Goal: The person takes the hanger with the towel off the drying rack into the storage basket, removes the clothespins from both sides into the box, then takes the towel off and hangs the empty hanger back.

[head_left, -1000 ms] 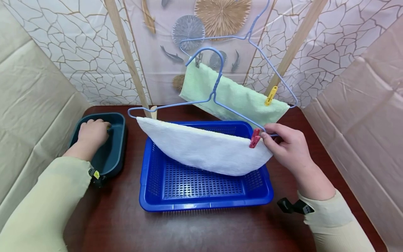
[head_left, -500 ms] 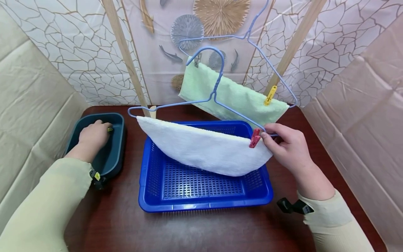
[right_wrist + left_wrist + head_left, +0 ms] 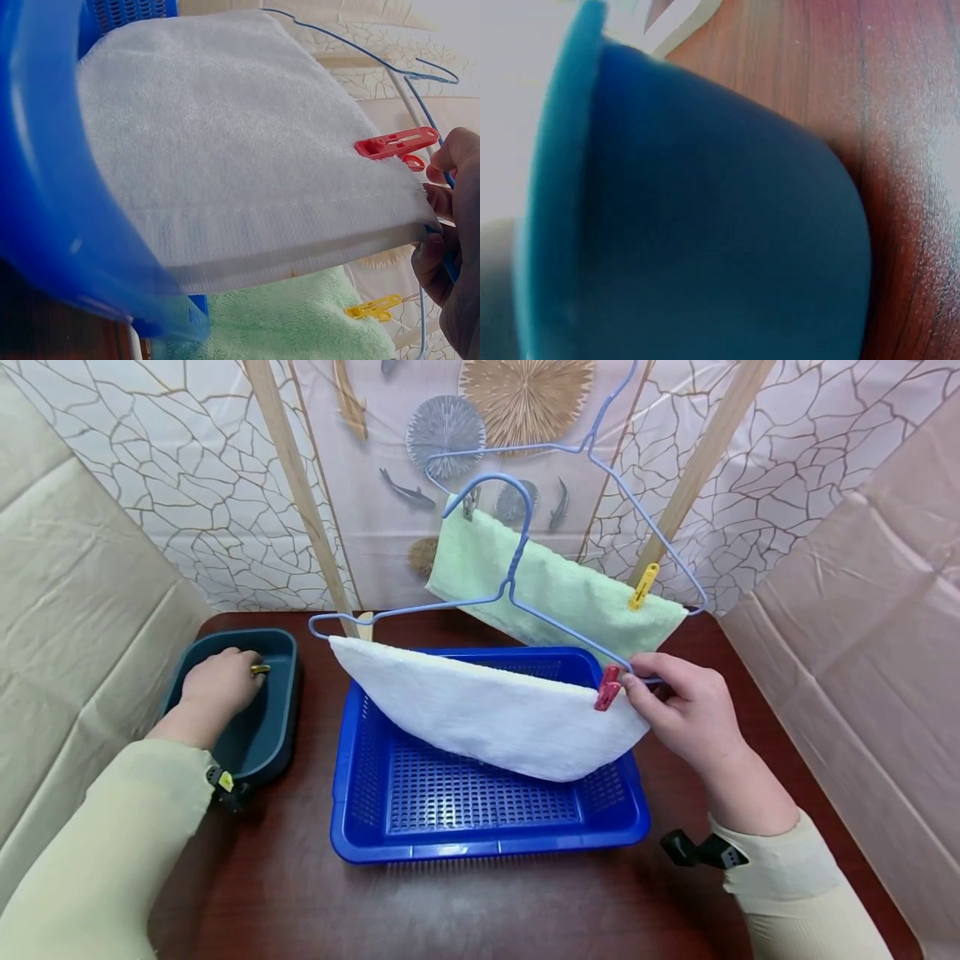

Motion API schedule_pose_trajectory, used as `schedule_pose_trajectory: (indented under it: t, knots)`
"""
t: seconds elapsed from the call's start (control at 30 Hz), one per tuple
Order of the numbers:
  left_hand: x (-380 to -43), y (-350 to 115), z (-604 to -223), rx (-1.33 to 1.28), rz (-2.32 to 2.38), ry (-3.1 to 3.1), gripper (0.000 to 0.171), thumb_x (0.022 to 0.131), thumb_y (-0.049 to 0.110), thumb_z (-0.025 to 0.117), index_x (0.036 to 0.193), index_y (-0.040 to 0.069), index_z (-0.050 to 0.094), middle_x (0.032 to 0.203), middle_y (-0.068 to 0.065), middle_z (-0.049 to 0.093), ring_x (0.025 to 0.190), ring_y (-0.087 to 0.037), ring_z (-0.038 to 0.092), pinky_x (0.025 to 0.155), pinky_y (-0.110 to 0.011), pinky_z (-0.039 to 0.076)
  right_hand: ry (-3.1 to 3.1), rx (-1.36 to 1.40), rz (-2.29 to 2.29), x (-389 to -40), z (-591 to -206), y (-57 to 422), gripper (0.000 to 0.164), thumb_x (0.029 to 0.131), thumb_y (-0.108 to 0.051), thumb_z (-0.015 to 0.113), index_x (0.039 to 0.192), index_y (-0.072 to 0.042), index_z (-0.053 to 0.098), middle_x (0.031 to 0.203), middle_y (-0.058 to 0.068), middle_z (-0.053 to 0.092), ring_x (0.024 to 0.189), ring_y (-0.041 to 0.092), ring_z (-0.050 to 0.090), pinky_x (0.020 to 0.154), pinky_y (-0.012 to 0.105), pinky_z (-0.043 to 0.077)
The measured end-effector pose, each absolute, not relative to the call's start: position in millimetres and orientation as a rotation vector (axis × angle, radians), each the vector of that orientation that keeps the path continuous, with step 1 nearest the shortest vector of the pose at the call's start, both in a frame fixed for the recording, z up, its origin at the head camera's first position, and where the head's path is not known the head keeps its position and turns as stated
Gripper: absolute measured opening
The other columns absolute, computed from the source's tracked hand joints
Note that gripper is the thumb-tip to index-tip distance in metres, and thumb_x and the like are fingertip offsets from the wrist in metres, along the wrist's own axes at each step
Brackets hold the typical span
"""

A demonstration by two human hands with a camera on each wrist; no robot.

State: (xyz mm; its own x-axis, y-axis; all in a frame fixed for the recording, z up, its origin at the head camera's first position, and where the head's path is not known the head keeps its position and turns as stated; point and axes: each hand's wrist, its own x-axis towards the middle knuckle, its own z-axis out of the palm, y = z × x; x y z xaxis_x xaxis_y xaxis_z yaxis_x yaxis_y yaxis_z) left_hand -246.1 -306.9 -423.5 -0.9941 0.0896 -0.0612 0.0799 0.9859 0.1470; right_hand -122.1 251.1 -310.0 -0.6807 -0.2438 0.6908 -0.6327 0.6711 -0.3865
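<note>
In the head view my left hand (image 3: 223, 683) is inside a dark teal tub (image 3: 288, 727), a small yellow clothespin (image 3: 259, 669) sticking out at its fingertips. My right hand (image 3: 686, 706) pinches the right end of a blue wire hanger (image 3: 435, 607). From the hanger's bottom bar hangs a white towel (image 3: 487, 710), fastened near its right end by a red clothespin (image 3: 608, 687). The right wrist view shows thumb and fingers around the wire beside the towel's corner. The tub's outer wall (image 3: 727, 217) fills most of the left wrist view and hides the left fingers.
Below the towel stands a blue perforated basket (image 3: 491, 847) on the dark red-brown table (image 3: 480, 910). Behind, a second hanger (image 3: 517, 447) holds a green towel (image 3: 558, 572) with a grey clothespin (image 3: 470, 503) and a yellow one. Wooden poles (image 3: 300, 493) rise at the back.
The left hand has shifted slightly within the tub, and more of the yellow clothespin shows beyond its fingertips. The right hand and the white towel have barely moved.
</note>
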Motion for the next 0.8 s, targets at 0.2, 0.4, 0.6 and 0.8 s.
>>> schedule_pose_trajectory:
  t: [0.2, 0.4, 0.6, 0.8]
  knots:
    - [-242.5, -308.3, -417.2, 0.094, 0.236, 3.073, 0.037, 0.092, 0.022, 0.049, 0.120, -0.001, 0.053, 0.112, -0.026, 0.050, 0.095, -0.043, 0.050, 0.077, -0.059, 0.041, -2.236, 0.680, 0.861, -123.0, -312.0, 250.2, 0.021, 0.068, 0.005, 0.071, 0.086, -0.005, 0.070, 0.072, 0.003, 0.064, 0.060, -0.004, 0.048, 0.054, 0.011, 0.041]
    - [-235.5, -304.9, -408.7, 0.102, 0.231, 3.091, 0.038, 0.094, 0.023, 0.046, 0.124, 0.000, 0.052, 0.121, -0.027, 0.047, 0.101, -0.045, 0.048, 0.080, -0.061, 0.040, -2.241, 0.693, 0.849, -122.6, -310.9, 249.5, 0.020, 0.069, 0.005, 0.070, 0.087, -0.005, 0.069, 0.073, 0.003, 0.064, 0.061, -0.004, 0.048, 0.055, 0.011, 0.041]
    - [-224.2, -299.8, -399.9, 0.149, 0.245, 3.113, 0.040, 0.095, 0.026, 0.046, 0.126, 0.002, 0.051, 0.127, -0.027, 0.046, 0.108, -0.047, 0.046, 0.084, -0.062, 0.039, -2.269, 0.706, 0.829, -122.0, -308.2, 249.5, 0.019, 0.071, 0.004, 0.070, 0.088, -0.005, 0.068, 0.075, 0.003, 0.064, 0.061, -0.005, 0.048, 0.055, 0.010, 0.041]
    - [-206.0, -294.3, -389.8, 0.188, 0.283, 3.146, 0.046, 0.097, 0.038, 0.040, 0.127, 0.005, 0.052, 0.130, -0.025, 0.046, 0.111, -0.046, 0.045, 0.087, -0.063, 0.037, -2.253, 0.702, 0.842, -121.5, -307.9, 247.3, 0.020, 0.071, 0.004, 0.071, 0.088, -0.006, 0.069, 0.074, 0.002, 0.065, 0.061, -0.004, 0.048, 0.055, 0.011, 0.042]
